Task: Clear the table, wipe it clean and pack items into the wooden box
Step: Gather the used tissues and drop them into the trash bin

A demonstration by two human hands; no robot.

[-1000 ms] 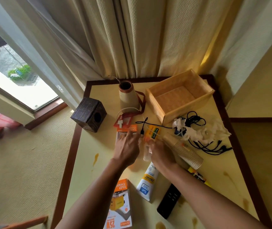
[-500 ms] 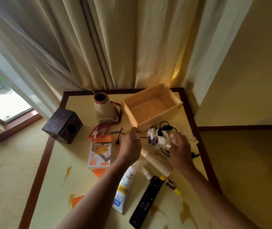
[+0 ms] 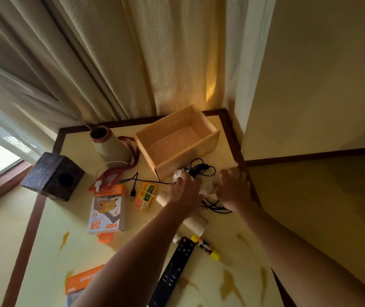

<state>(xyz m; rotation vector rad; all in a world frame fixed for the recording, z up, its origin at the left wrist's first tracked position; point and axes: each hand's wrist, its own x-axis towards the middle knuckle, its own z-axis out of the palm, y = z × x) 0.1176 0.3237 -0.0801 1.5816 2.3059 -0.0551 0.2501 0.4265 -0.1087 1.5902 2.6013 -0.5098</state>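
Toward one o'clock on the table (image 3: 77, 247), just short of the wooden box (image 3: 190, 156), both hands work in a heap of crumpled tissue (image 3: 208, 189) tangled with a black cable (image 3: 201, 168). The right hand (image 3: 234, 187) has its fingers curled down into the tissue and appears to grip it. The left hand (image 3: 184, 191) reaches a white wad at the heap's ten o'clock edge, but blur hides whether it pinches or merely touches. The box stands open and empty at eleven o'clock of the hands, its near corner just beside the heap.

The step looks like parting waste tissue from the cable. To do it well, the left hand should pin the cable flat while the right lifts the tissue straight up, since one strand of the cable runs out toward nine o'clock, ending by the soap packet (image 3: 145, 197), and a careless tug would drag it. Once free, the cable wants coiling before it goes in the box. The stack of paper cups (image 3: 193, 222) lies on its side at six o'clock under the left wrist and could roll if nudged.
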